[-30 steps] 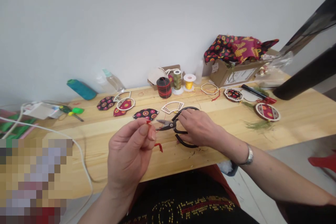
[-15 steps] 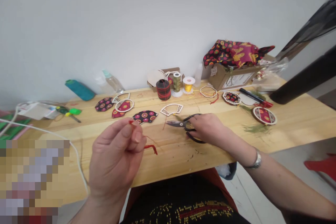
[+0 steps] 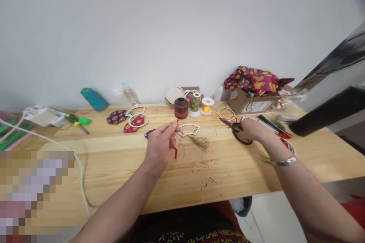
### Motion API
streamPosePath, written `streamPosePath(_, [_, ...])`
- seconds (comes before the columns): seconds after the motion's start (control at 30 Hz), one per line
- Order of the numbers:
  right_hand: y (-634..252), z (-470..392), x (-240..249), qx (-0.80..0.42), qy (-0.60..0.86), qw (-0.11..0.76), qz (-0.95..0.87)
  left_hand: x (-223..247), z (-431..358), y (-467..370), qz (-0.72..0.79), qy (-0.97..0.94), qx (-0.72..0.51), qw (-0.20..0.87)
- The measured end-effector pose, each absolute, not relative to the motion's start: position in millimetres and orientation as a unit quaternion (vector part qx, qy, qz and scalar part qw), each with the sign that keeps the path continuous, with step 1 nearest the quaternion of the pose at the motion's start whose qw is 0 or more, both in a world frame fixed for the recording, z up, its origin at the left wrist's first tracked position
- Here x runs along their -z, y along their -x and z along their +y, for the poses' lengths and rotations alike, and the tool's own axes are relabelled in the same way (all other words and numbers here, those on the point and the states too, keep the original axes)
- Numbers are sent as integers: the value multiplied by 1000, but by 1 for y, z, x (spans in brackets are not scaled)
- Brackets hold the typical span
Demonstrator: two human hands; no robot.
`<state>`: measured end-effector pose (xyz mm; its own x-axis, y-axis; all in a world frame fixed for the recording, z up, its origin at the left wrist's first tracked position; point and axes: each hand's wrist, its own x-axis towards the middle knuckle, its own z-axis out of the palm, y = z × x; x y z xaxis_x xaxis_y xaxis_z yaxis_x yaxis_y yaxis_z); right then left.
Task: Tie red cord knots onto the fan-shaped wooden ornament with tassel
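My left hand pinches a thin red cord, whose end hangs below the fingers. Just behind and right of it lies a fan-shaped wooden frame with a green tassel. Further right, my right hand is on the handles of black scissors, its fingers partly hidden. The scissor blades point back and left, toward a pale octagonal frame. A spool of black and red thread stands behind my left hand.
Along the wall are a teal thread cone, a clear bottle, a yellow spool and a cardboard box with patterned cloth. A black post rises at right; a white cable crosses the left side.
My left hand has moved right and away from me with the red cord. My right hand has moved right with the scissors, and the tassel is now uncovered. The view has shifted.
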<state>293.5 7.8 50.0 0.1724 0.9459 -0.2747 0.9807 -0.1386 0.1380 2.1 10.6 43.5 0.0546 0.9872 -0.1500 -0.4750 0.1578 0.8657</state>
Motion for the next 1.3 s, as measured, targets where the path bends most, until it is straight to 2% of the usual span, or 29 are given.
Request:
streamPosePath(0.1, [-273, 8, -55, 23, -748, 111, 654, -45, 12, 5, 387, -310, -574, 652])
streamPosePath(0.2, [-229, 10, -49, 30, -677, 41, 734, -47, 9, 11, 381, -294, -571, 665])
streamPosePath(0.3, [-179, 16, -35, 108, -552, -131, 816, -46, 6, 16, 380, -283, -567, 674])
streamPosePath(0.4, [-146, 22, -24, 214, -555, -255, 762, -45, 7, 19, 382, -274, -575, 670])
streamPosePath(0.5, [-132, 23, -28, 404, -502, -376, 666, -48, 9, 17, 379, -284, -580, 663])
streamPosePath(0.6, [-128, 18, -37, 551, -420, -367, 621, -51, 12, 12, 382, -296, -588, 648])
streamPosePath(0.73, [-130, 12, -41, 608, -365, -323, 627, -48, 15, 4, 389, -292, -586, 648])
streamPosePath(0.9, [-145, 9, -42, 524, -465, -295, 650, -39, 23, -1, 395, -294, -585, 645])
streamPosePath(1.03, [-158, 7, -57, 422, -458, -257, 739, -29, 29, 0, 436, -303, -563, 634])
streamPosePath(1.13, [-163, 13, -69, 362, -444, -276, 772, -18, 29, 3, 472, -376, -493, 627])
streamPosePath(1.3, [-165, 40, -59, 378, -435, -328, 748, -6, 27, 7, 424, -475, -342, 691])
